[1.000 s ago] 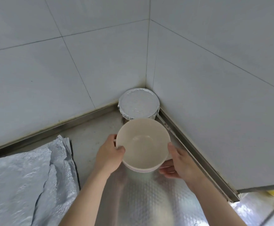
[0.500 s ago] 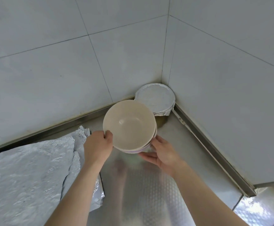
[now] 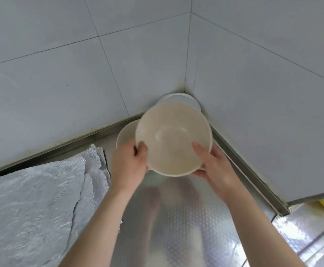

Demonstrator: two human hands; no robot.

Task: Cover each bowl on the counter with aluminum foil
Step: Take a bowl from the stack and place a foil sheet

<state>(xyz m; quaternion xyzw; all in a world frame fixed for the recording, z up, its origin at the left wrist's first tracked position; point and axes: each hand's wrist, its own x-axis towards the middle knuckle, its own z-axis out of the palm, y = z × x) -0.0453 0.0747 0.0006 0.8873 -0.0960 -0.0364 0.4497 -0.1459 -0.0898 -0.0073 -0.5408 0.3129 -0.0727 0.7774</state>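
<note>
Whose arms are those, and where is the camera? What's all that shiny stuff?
There is no machine here, just a person. The camera sits on their head and looks down, so you see their own arms. The left hand and right hand grip a cream bowl by its rim, over the metal counter. A second bowl peeks out under it on the left. In the corner stands a covered bowl, already wrapped in foil. The shiny crumpled sheets on the left are aluminium foil.

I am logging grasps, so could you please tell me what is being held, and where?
The cream bowl, by its rim: left hand at its left edge, right hand at its near right edge, thumbs inside.
</note>
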